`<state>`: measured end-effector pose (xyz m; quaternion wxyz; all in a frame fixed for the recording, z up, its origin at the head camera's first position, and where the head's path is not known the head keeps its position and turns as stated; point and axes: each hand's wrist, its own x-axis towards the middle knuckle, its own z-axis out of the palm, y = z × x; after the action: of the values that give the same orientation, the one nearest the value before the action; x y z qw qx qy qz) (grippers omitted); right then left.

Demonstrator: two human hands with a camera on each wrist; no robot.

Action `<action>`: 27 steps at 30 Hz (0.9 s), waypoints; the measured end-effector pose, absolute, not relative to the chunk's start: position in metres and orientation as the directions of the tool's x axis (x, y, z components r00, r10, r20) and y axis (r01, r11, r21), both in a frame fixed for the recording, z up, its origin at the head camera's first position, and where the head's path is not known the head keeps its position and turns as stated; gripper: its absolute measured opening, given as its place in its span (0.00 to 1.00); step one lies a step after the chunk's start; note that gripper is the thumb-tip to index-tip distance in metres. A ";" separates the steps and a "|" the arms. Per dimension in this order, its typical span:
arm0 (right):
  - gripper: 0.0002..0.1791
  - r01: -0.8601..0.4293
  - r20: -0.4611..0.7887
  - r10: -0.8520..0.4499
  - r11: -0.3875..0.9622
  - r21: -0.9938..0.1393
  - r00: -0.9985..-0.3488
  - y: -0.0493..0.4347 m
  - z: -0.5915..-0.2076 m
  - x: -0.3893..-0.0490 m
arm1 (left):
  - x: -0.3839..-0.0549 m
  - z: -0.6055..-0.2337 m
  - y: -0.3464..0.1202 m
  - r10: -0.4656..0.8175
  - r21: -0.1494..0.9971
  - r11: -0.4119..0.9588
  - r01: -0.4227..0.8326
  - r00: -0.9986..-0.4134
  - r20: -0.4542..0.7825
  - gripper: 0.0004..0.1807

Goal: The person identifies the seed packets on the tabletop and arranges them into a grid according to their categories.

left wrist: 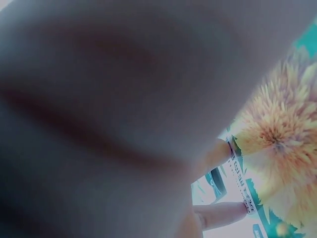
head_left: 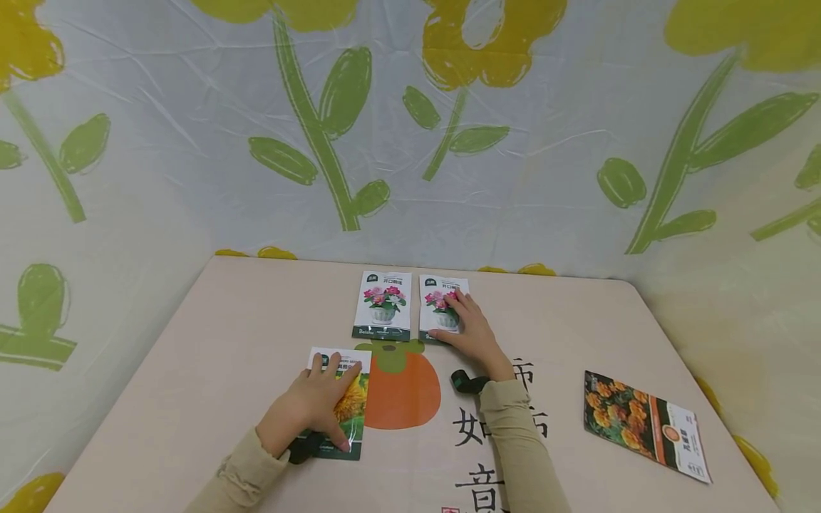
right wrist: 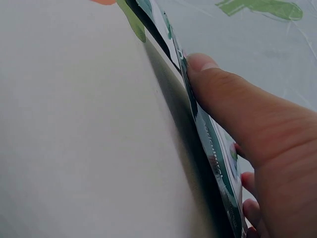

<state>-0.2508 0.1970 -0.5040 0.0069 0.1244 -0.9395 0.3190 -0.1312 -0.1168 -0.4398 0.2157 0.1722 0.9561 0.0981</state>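
My left hand lies spread over a seed packet with a shaggy yellow flower on it, fingertips near its white top and thumb by its green bottom edge. In the left wrist view the palm covers much of the frame, and two fingers touch the packet beside the flower picture. Farther back, my right hand rests on a seed packet showing pink flowers in a pot. Its thumb presses on the packet near the edge in the right wrist view. A matching seed packet lies just left of that one.
A packet of orange flowers lies at an angle on the right side of the table. The pale tabletop bears a printed persimmon and black characters. Flower-printed curtains stand close around the back and sides.
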 end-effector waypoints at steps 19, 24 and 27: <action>0.50 -0.243 0.092 -0.235 0.765 -0.597 -0.968 0.198 -0.507 -0.251 | -0.129 -0.442 -0.117 0.381 0.262 0.917 0.300 -0.853 -0.356 0.69; 0.50 -0.238 0.091 -0.230 0.768 -0.594 -0.969 0.199 -0.508 -0.251 | -0.129 -0.442 -0.116 0.393 0.260 0.913 0.315 -0.851 -0.348 0.70; 0.50 -0.232 0.087 -0.225 0.771 -0.593 -0.971 0.199 -0.506 -0.251 | -0.130 -0.442 -0.115 0.400 0.263 0.910 0.322 -0.847 -0.349 0.69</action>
<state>-0.2507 0.1991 -0.5060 0.0056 0.1213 -0.9410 0.3160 -0.1298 -0.1148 -0.4423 0.2016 0.1888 0.9561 0.0977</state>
